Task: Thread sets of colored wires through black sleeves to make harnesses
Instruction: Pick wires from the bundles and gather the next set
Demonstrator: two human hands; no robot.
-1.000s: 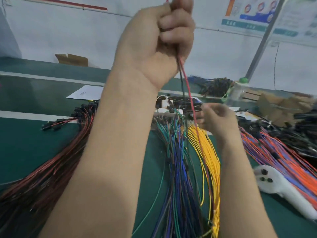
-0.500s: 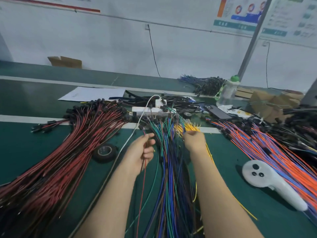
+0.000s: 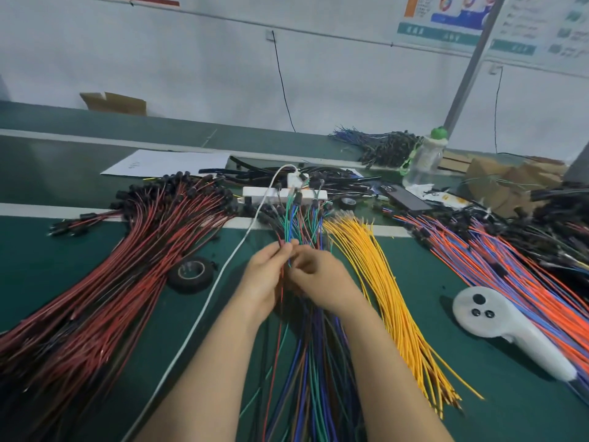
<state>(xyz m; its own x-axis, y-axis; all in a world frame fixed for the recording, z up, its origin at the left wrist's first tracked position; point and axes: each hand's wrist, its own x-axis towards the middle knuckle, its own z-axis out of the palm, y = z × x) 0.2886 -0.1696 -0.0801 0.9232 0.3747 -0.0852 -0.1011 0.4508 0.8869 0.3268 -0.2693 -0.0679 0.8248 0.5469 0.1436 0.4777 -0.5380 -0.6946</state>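
The mixed pile (image 3: 314,378) of blue, green, red and dark wires lies on the green bench (image 3: 424,282) straight ahead of the person. Its long axis runs from the near edge toward the wall, and both hands work near its far end. The left hand (image 3: 263,282) has its fingers curled round a few wires (image 3: 288,244) lifted from the pile, a red one trailing beneath the palm. The right hand (image 3: 322,280) meets it from the other side, fingertips closed in a pinch on the same strands. Those strands rise up and away from the fingers, toward the black sleeves (image 3: 255,172) just beyond the pile's far end, behind a power strip (image 3: 283,194); the left hand seems slightly nearer them. Left of the pile lie red-and-black wires (image 3: 111,298), right of it yellow wires (image 3: 382,298). Well beyond the pile to the right stands a clear bottle (image 3: 424,161), its contents hard to tell; well beyond it to the left, an open cardboard box (image 3: 113,103) hides its inside.
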